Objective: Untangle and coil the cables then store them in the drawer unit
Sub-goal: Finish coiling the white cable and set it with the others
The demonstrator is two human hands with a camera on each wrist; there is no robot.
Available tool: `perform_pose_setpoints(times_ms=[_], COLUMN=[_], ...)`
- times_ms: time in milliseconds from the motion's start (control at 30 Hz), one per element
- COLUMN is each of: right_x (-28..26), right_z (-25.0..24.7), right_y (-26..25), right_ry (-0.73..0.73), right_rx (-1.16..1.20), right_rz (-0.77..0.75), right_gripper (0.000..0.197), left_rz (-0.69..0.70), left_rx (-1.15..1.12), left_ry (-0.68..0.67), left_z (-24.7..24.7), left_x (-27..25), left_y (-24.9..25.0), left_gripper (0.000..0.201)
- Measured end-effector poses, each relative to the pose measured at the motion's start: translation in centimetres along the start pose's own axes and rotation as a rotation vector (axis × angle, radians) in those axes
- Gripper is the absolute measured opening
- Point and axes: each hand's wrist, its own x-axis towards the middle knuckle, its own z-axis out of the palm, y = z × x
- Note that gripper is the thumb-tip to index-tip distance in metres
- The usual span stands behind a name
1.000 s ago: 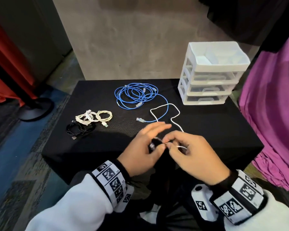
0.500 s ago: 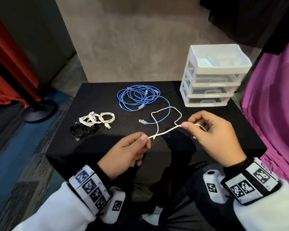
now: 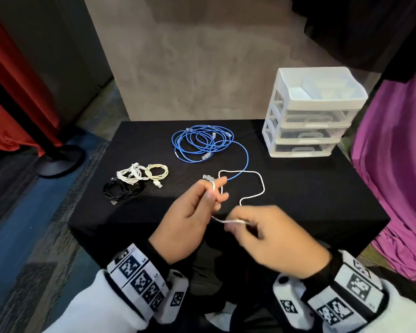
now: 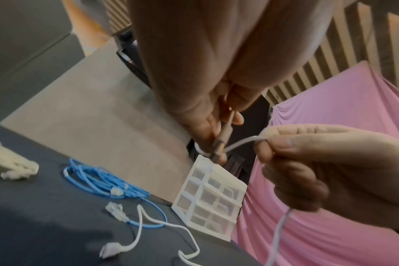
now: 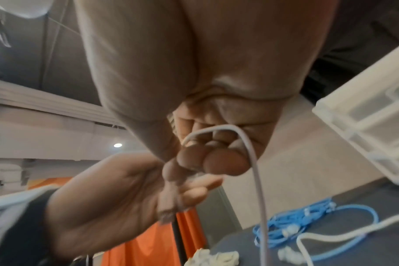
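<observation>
My left hand [image 3: 214, 193] pinches one end of the white cable [image 3: 262, 186], with a turn of it around the index finger. Just below and to its right, my right hand [image 3: 233, 224] pinches the same cable a short way along. The rest of the cable lies in a loose loop on the black table [image 3: 298, 200]. In the left wrist view the fingers [image 4: 216, 126] hold the plug end of the white cable [image 4: 239, 144]. In the right wrist view the cable [image 5: 257, 180] runs over curled fingertips [image 5: 205, 162]. The white drawer unit [image 3: 310, 116] stands at the back right, drawers closed.
A tangled blue cable [image 3: 202, 143] lies at the back middle, one end trailing toward my hands. Coiled white cables [image 3: 142, 174] and a coiled black cable [image 3: 123, 188] sit at the left. A purple cloth [image 3: 394, 164] hangs at the right.
The hands were apart with the cable stretched between them. Now they are close together; the left has risen with the cable looped on its finger, and the right has come in toward me.
</observation>
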Motion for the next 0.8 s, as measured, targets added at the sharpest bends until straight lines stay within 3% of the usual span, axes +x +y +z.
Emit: perform_pose_setpoints(times_ms=[100,300,433,567,700,800], right_x=[0.4,0.9,0.5,0.6,1.2,1.5], right_z=[-2.0,-3.4,-2.3,-1.6,-1.4,-1.3], right_y=[0.0,0.1,0.7,0.3,-0.1,-0.2], right_ry=[0.091,0.215,0.140,0.021,0.059,0.120], right_rx=[0.120,0.465,0.836,1.011,0.982,0.968], right_rz=[0.035,0.093,0.126,0.102,0.146,0.191], right_gripper=[0.011,0.024,0.023,0.016,0.014,0.011], left_rz=[-0.040,-0.187,-0.261,-0.313,-0.317,-0.333], left_rx=[0.118,-0.204,-0.363,-0.422,-0.438,-0.409], left_ry=[-0.102,-0.230,-0.282,-0.257,-0.206,-0.096], left_z=[-0.3,0.0,0.1,0.7,0.9,1.0], left_x=[-0.3,-0.7,-1.3,-1.6,-1.6,-1.4], left_y=[0.4,1.8,2.0,1.8,1.6,1.4], left_gripper=[0.024,0.027,0.020,0.015,0.006,0.006])
